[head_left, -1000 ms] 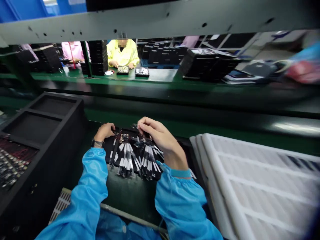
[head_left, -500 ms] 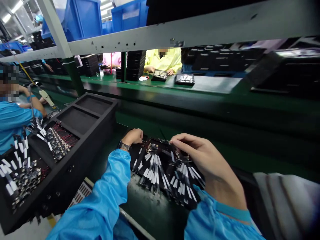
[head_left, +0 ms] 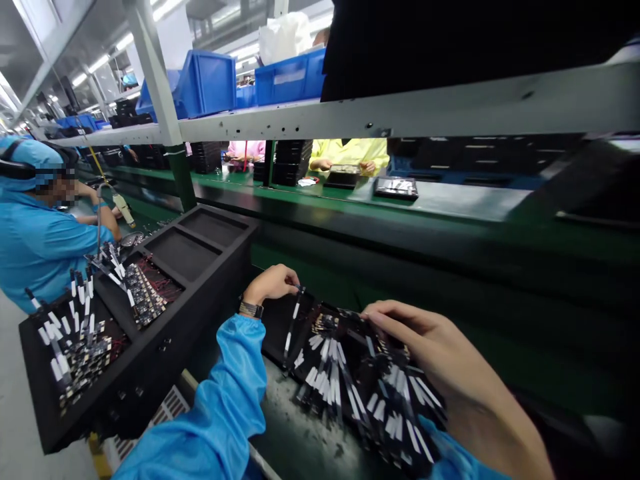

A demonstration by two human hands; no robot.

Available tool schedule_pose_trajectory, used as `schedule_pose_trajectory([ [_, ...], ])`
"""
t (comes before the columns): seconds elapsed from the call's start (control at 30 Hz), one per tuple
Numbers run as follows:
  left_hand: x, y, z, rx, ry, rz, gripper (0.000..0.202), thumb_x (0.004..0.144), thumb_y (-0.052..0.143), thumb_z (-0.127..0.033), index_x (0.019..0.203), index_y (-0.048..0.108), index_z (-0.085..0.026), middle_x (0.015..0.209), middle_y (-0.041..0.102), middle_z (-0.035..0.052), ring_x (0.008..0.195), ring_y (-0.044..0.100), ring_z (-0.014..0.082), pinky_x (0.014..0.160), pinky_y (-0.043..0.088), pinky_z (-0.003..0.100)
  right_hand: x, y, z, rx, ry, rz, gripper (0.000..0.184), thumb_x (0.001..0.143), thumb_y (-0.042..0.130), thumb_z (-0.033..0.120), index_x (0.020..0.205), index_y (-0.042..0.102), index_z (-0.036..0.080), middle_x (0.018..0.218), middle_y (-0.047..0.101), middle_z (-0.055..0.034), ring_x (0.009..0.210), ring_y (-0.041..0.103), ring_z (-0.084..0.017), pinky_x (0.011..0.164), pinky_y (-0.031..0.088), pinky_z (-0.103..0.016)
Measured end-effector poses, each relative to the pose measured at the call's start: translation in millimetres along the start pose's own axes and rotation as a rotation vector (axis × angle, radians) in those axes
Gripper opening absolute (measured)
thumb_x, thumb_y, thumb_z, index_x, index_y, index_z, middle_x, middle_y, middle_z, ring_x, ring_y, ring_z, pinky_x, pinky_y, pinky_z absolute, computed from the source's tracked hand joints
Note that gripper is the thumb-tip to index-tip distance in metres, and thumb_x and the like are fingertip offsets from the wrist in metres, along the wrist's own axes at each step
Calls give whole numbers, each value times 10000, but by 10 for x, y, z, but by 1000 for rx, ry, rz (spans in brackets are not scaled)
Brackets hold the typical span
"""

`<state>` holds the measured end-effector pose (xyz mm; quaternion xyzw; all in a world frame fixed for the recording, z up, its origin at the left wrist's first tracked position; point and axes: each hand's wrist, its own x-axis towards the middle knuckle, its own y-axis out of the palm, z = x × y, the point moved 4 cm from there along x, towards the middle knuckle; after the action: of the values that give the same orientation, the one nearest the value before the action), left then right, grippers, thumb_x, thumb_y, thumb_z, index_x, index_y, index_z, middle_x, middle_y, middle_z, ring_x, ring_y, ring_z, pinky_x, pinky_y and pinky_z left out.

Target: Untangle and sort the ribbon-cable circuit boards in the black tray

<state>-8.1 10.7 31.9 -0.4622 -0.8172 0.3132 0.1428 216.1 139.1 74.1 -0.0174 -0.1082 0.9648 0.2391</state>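
Observation:
A black tray (head_left: 280,320) lies on the green bench in front of me, filled with small circuit boards with black-and-white flex cables (head_left: 345,387). My left hand (head_left: 273,283) is curled at the tray's far left corner, pinching one thin cable strip (head_left: 293,320) that hangs down over the tray. My right hand (head_left: 450,373) rests over the right side of the pile, fingers bent and touching the boards near their tops. Both arms wear blue sleeves; a watch sits on my left wrist.
A black foam tray (head_left: 165,293) with several compartments, some holding boards, stands to the left. A person in blue (head_left: 40,233) works beyond it. Across the green conveyor (head_left: 380,213) sit people in yellow and pink. A grey shelf rail (head_left: 350,113) with blue bins runs overhead.
The view has swung left and up, bringing the left foam tray and the person in blue into sight. My left hand lifted a cable strip; my right hand stayed on the pile.

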Motion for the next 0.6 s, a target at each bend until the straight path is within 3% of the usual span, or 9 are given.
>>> schedule_pose_trajectory([
  [0.23, -234, -240, -278, -216, 110, -22, 183, 819, 686, -43, 959, 779, -115, 738, 734, 30, 744, 705, 158, 771, 540, 268, -1, -14, 62, -13, -120, 18, 491, 795, 845, 668, 780, 763, 184, 784, 695, -72, 700, 566, -187, 642, 437, -311],
  [0.43, -493, -483, -532, -475, 272, -113, 243, 804, 851, -311, 994, 834, -160, 801, 766, 49, 739, 708, 170, 735, 570, 282, 30, -34, 7, 74, -230, 5, 408, 862, 817, 579, 824, 737, 181, 744, 633, -22, 684, 518, -153, 656, 421, -300],
  [0.53, -596, -485, -707, -600, 310, -135, 271, 741, 907, -344, 933, 843, -164, 758, 757, 51, 665, 680, 162, 654, 565, 276, 31, -26, 2, 108, -223, -3, 388, 879, 808, 561, 850, 733, 182, 757, 625, -17, 700, 525, -152, 641, 420, -290],
  [0.6, -618, -406, -832, -620, 309, -91, 281, 730, 918, -344, 927, 843, -159, 737, 751, 49, 640, 672, 158, 627, 560, 272, 22, -19, 27, 102, -228, -4, 383, 886, 800, 551, 853, 730, 176, 777, 636, -22, 722, 538, -155, 647, 423, -287],
])
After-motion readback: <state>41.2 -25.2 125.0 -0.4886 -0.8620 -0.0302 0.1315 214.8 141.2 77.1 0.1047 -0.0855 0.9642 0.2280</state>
